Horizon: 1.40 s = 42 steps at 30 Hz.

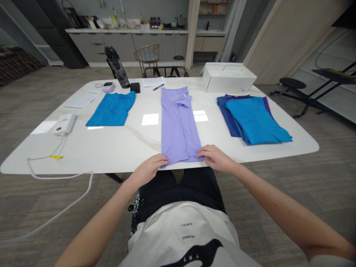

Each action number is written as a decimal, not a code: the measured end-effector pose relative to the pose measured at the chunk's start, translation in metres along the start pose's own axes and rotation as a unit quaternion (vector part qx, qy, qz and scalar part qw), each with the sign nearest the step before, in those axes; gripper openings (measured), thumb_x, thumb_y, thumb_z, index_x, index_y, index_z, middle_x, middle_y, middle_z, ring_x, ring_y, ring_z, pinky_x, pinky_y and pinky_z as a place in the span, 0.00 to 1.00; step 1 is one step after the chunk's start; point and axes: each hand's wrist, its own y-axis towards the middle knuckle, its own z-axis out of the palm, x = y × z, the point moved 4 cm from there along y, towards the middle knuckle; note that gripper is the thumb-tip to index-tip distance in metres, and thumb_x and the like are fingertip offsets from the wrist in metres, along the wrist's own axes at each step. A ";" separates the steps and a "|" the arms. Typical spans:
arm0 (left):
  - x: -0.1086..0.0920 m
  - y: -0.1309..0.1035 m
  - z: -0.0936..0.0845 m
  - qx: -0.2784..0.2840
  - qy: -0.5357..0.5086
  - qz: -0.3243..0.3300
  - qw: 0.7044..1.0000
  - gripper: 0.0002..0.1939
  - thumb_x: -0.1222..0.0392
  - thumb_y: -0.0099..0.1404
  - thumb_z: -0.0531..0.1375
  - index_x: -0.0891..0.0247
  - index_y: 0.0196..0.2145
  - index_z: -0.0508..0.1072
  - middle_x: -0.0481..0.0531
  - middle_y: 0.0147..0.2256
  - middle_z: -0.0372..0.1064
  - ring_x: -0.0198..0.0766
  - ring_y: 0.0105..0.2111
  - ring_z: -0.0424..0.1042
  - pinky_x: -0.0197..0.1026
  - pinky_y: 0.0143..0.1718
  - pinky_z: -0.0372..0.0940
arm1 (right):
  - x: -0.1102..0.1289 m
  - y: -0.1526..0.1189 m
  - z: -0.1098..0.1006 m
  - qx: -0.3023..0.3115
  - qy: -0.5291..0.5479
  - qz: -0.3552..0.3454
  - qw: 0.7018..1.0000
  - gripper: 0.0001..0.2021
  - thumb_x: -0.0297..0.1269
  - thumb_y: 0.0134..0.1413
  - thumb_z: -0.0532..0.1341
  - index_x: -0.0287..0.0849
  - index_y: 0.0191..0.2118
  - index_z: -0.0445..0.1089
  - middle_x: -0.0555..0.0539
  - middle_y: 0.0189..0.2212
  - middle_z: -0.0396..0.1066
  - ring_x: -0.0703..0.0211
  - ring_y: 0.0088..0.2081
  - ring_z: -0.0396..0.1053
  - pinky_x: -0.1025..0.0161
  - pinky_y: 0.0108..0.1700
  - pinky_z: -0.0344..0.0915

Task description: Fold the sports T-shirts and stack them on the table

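A lavender shirt (175,126) lies lengthwise on the white table in front of me, its sides folded inward into a long strip and its collar at the far end. My left hand (151,168) pinches the near left corner of its hem. At the near right corner, my right hand (215,156) has its fingers closed on the same hem. To the left lies a blue folded shirt (112,109). On the right is a stack of folded garments, with a bright blue shirt (258,120) on top and a navy garment (226,115) and purple edges showing under it.
Along the back of the table (133,148) stand a dark water bottle (118,68), a black wallet (135,87), a pen (158,87), a paper sheet (153,82) and a white box (229,78). A power strip (64,124) with a trailing cable (69,207) is at left.
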 end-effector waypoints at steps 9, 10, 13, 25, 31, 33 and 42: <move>0.017 0.018 0.003 0.026 -0.023 0.019 0.999 0.16 0.67 0.72 0.53 0.57 0.50 0.78 0.54 0.53 0.76 0.41 0.55 0.73 0.51 0.64 0.63 | -0.018 -0.008 0.009 -0.016 -0.005 -0.009 1.000 0.13 0.35 0.70 0.54 0.48 0.48 0.77 0.42 0.52 0.74 0.48 0.53 0.69 0.51 0.53 0.63; 0.017 0.019 0.002 0.026 -0.036 0.015 0.999 0.14 0.64 0.73 0.54 0.57 0.48 0.79 0.54 0.52 0.76 0.42 0.54 0.73 0.50 0.64 0.63 | -0.017 -0.006 0.010 -0.019 0.004 -0.006 1.000 0.13 0.36 0.70 0.54 0.47 0.47 0.77 0.42 0.51 0.74 0.48 0.53 0.69 0.50 0.53 0.63; 0.018 0.022 -0.002 0.012 -0.095 -0.023 0.995 0.12 0.58 0.73 0.56 0.56 0.45 0.80 0.51 0.47 0.78 0.41 0.51 0.75 0.50 0.65 0.61 | -0.013 0.001 0.006 -0.029 0.075 0.002 0.997 0.12 0.38 0.69 0.56 0.46 0.44 0.77 0.42 0.50 0.74 0.48 0.53 0.68 0.50 0.55 0.62; 0.101 0.123 -0.026 -0.298 -0.425 -0.360 0.775 0.15 0.49 0.57 0.67 0.64 0.35 0.78 0.51 0.31 0.76 0.39 0.32 0.74 0.39 0.35 0.68 | -0.085 0.096 -0.027 -0.163 0.468 0.313 0.810 0.22 0.57 0.53 0.67 0.41 0.37 0.72 0.55 0.18 0.60 0.66 0.21 0.58 0.68 0.22 0.51; 0.147 0.137 -0.004 -0.208 -0.434 -0.444 0.756 0.23 0.60 0.46 0.69 0.65 0.42 0.75 0.52 0.32 0.76 0.42 0.33 0.75 0.40 0.35 0.67 | -0.107 0.117 -0.005 -0.047 0.391 0.345 0.852 0.19 0.38 0.46 0.72 0.40 0.44 0.74 0.53 0.23 0.69 0.66 0.22 0.60 0.68 0.23 0.54; 0.151 0.135 -0.006 -0.197 -0.371 -0.417 0.806 0.27 0.60 0.46 0.69 0.62 0.46 0.75 0.50 0.33 0.75 0.41 0.33 0.74 0.39 0.33 0.65 | -0.113 0.116 -0.005 -0.076 0.328 0.318 0.886 0.23 0.32 0.45 0.70 0.43 0.50 0.72 0.55 0.25 0.70 0.63 0.26 0.65 0.67 0.29 0.60; 0.162 0.137 -0.009 -0.158 -0.323 -0.397 0.845 0.14 0.48 0.56 0.66 0.60 0.33 0.71 0.43 0.22 0.65 0.32 0.21 0.62 0.35 0.23 0.53 | -0.143 0.118 0.001 -0.142 0.266 0.358 0.884 0.10 0.45 0.58 0.62 0.44 0.34 0.67 0.54 0.19 0.68 0.62 0.22 0.65 0.66 0.26 0.58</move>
